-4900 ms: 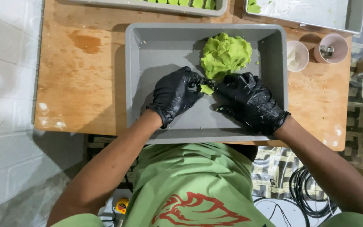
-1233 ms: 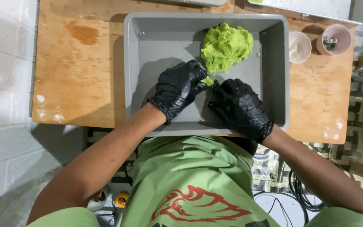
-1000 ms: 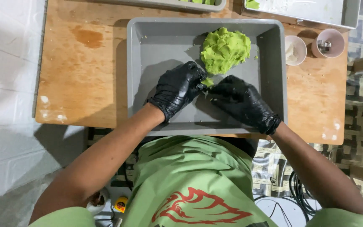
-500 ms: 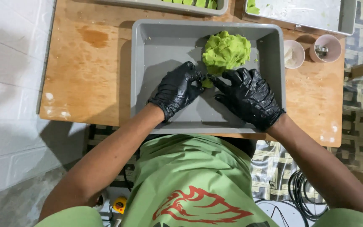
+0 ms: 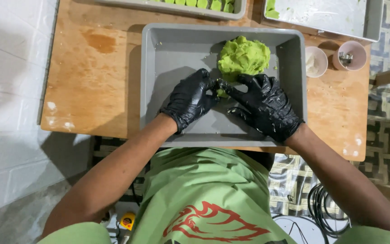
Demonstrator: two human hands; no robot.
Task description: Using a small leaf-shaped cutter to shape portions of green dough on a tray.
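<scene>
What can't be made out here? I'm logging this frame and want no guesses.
Head view only:
- Small green piece: mostly hidden between the left hand and right hand; its shape is unclear.
- Top trays: cut off by the frame edge.
- Two small cups: contents too small to identify.
</scene>
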